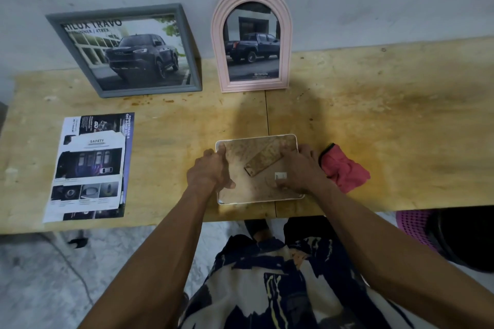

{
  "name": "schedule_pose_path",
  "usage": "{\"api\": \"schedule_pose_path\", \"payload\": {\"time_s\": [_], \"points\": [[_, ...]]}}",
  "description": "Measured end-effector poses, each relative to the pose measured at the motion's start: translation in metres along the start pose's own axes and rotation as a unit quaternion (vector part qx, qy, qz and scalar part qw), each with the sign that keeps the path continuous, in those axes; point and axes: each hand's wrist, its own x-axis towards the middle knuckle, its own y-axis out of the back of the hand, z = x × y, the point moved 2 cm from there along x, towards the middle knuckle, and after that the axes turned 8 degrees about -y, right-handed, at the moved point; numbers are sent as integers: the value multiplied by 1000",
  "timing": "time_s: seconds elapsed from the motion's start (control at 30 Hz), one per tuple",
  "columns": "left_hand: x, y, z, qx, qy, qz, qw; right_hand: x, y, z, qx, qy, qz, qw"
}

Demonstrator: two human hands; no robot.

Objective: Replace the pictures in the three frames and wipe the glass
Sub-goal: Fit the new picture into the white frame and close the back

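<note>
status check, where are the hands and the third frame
Left hand and right hand both gripping white frame, face down on table. Red cloth beside it, untouched. Nothing in the way.

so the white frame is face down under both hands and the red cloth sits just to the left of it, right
Not quite. The head view shows the red cloth on the right of the white frame, beside the right hand. The rest holds: the frame lies back side up on the table, with the left hand and the right hand on it.
</note>
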Motion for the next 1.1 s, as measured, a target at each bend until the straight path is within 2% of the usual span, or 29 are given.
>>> {"api": "schedule_pose_path", "payload": {"time_s": [0.1,0.23,0.47,0.57,0.63,0.77,0.83,0.97,1.1], "points": [[0,0,3,29,5,2,1000,-1,8,0,-36,5,16,999],[-1,-4,3,12,12,3,1000,-15,-1,-7,-75,34,81,993],[-5,-2,4,-41,13,29,999,-14,-8,-5,-46,21,46,998],[-11,-3,7,-88,25,73,993,-15,-8,-3,-31,13,25,999],[-17,-6,6,-158,62,103,980,-16,-8,-1,-17,15,24,999],[-30,-23,1,-304,156,109,933,-23,-17,0,16,43,98,994],[-31,-29,2,-366,139,108,914,-27,-25,-1,40,53,104,992],[-32,-27,6,-464,139,115,867,-27,-25,-1,67,44,56,995],[-40,-5,8,-474,125,150,859,-30,-14,2,10,63,10,998]]}}
